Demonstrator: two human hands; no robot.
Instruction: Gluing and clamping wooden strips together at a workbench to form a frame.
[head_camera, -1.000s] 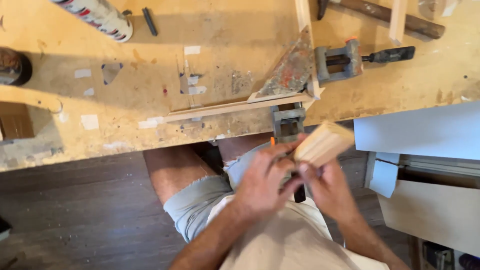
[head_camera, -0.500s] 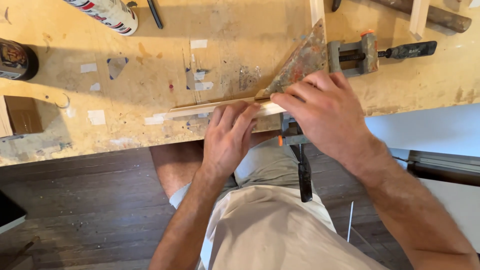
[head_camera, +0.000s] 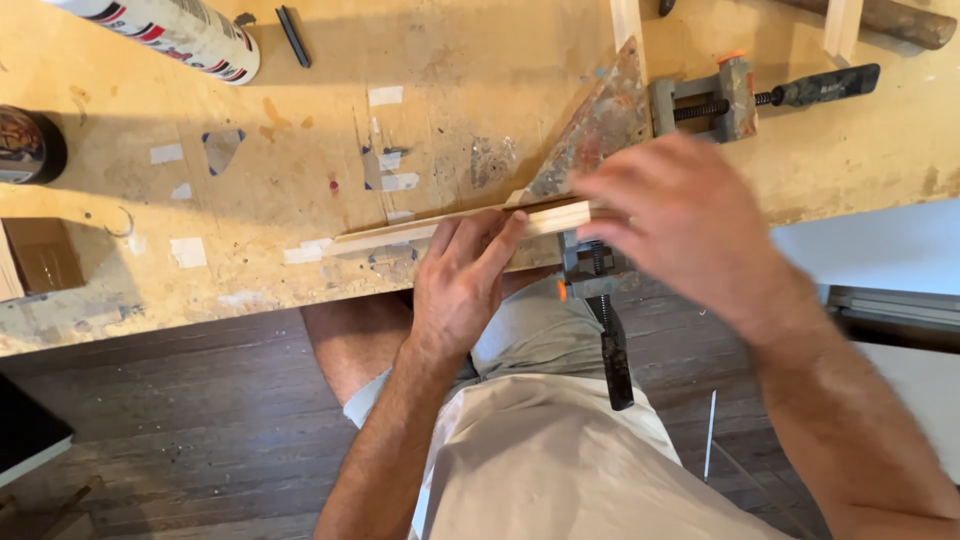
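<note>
A long thin wooden strip (head_camera: 390, 236) lies along the front edge of the workbench (head_camera: 300, 140). My left hand (head_camera: 462, 285) presses flat on the strip's middle, fingers pointing up and right. My right hand (head_camera: 685, 220) is blurred with motion, and its fingertips meet the strip's right end. That end butts against a rusty metal triangle square (head_camera: 600, 125), which a bar clamp (head_camera: 725, 98) holds to the bench. I cannot tell whether the right hand grips the strip.
A second clamp (head_camera: 605, 320) hangs under the bench edge over my lap. A caulk tube (head_camera: 170, 30), a black marker (head_camera: 293, 22), a dark can (head_camera: 25, 145) and a small cardboard box (head_camera: 40, 255) sit to the left. Pale wood pieces (head_camera: 628, 20) stand at the back.
A second ago both hands held a wooden piece over my lap. The strip now lies on the bench edge under my left hand, and my right hand has slid rightwards off it.
</note>
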